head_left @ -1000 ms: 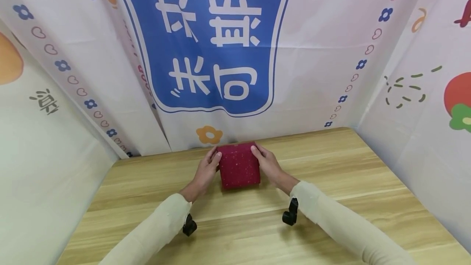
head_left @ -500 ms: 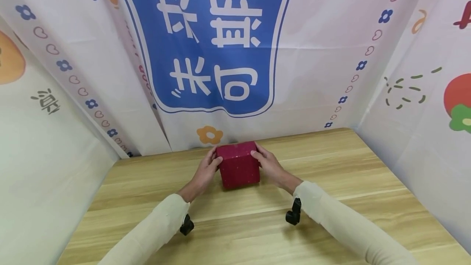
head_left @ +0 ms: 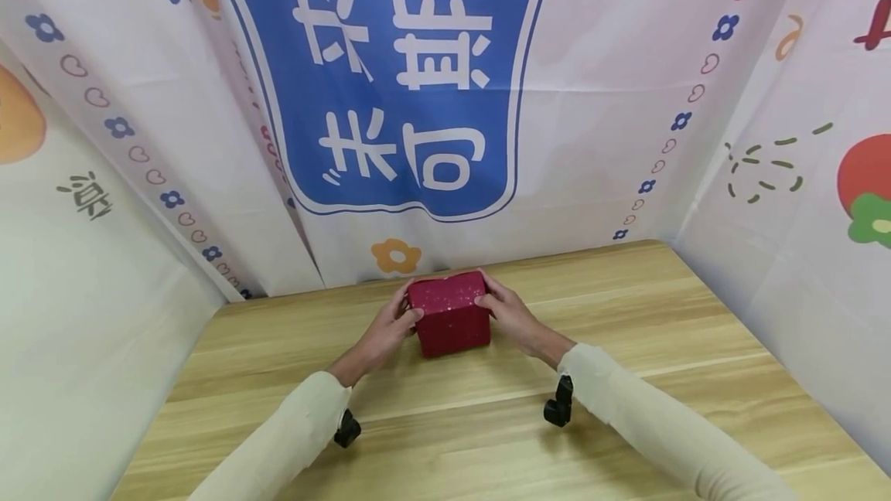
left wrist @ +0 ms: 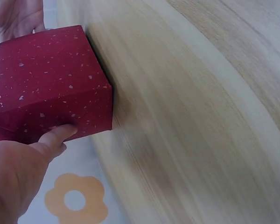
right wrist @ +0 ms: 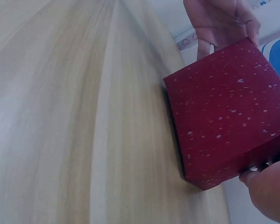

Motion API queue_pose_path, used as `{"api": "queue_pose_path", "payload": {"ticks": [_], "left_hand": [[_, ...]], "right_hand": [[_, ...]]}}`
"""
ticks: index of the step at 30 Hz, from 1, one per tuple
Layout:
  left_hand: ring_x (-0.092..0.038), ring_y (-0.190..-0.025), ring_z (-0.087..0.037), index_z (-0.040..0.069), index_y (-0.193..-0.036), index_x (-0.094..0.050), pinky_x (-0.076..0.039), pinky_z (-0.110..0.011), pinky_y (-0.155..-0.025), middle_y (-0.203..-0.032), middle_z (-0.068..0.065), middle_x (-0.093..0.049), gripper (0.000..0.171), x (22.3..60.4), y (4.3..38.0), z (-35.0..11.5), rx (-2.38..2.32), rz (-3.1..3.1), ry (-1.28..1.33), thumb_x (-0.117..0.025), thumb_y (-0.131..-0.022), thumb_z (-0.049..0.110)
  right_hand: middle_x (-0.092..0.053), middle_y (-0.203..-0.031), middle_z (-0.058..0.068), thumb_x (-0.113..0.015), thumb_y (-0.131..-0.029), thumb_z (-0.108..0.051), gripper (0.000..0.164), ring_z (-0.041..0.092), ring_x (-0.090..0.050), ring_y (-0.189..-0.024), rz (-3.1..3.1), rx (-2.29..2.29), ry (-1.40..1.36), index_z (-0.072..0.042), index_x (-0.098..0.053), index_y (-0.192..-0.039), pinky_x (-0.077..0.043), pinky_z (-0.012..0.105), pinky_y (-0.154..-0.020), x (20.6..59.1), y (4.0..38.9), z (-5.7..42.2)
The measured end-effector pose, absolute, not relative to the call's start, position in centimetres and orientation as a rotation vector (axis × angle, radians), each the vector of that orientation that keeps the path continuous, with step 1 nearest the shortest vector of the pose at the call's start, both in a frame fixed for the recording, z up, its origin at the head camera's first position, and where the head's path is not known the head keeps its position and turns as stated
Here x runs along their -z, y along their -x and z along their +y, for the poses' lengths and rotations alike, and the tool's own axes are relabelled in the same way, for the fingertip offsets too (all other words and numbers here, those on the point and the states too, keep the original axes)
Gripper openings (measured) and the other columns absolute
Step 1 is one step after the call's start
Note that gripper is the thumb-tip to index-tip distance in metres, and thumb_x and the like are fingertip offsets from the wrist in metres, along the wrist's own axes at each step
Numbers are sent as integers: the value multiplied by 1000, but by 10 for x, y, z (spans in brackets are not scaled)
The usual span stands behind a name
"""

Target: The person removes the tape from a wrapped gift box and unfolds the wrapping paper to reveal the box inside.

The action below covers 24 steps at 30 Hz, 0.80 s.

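A dark red box (head_left: 454,332) with pale specks stands at the back of the wooden table, close to the rear wall. My left hand (head_left: 381,336) grips its left side, thumb on the near face. On the right side my right hand (head_left: 518,322) holds it the same way, with the thumb near the upper edge. In the left wrist view the fingers (left wrist: 58,134) press against one side of the box. The right wrist view shows a broad speckled face of the box (right wrist: 228,109) and its lower edge close to the tabletop. Part of each hand's fingers is hidden behind it.
The wooden tabletop (head_left: 445,431) reaches from the box toward me. Printed cloth (head_left: 578,161) hangs directly behind it, and white patterned walls (head_left: 786,246) rise at both sides. A small black camera (head_left: 559,402) sits beneath each wrist.
The box has tipped toward me, so its upper face shows wider and its near face shorter. Both thumbs have come down with it. The hands keep their hold.
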<state>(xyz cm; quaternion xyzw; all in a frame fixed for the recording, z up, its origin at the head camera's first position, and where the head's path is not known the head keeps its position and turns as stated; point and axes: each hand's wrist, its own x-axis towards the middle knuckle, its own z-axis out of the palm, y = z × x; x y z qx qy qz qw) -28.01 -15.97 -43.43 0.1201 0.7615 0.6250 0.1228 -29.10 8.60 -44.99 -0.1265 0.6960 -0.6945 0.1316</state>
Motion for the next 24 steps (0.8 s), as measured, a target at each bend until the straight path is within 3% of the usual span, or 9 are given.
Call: {"api": "queue_pose_path", "payload": {"ticks": [4,12,18,24], "left_hand": [[-35,-142,-36,15,-160,-10,-37,-51,-113,-160,-19,-27,66,437,281,-161,-1825,2218,-357,-43,-103,8],[-38,-142,-38,20,-160,-12,-41,-52,-110,-161,-19,-24,69,433,277,-160,-1838,2204,-340,-46,-102,7],[-43,-138,-36,26,-159,-17,-47,-46,-106,-158,-18,-33,70,440,278,-165,-1826,2244,-393,-49,-101,5],[-35,-145,-33,20,-158,-20,-34,-43,-116,-157,-16,-35,73,448,273,-170,-1785,2327,-535,-58,-97,5]], "right_hand": [[-14,-166,11,-43,-102,-19,65,29,-16,-152,2022,1991,329,-18,-12,-160,-22,47,-122,449,293,87],[-23,-163,14,-46,-105,-31,62,36,-29,-147,2006,2000,292,-23,-17,-159,-36,57,-113,449,292,89],[-19,-164,13,-54,-101,-33,72,36,-27,-148,2021,1995,387,-21,-13,-160,-37,50,-114,455,290,93],[-18,-165,13,-59,-99,-25,76,34,-24,-150,2058,1934,499,-19,-14,-160,-32,45,-117,458,288,100]]}}
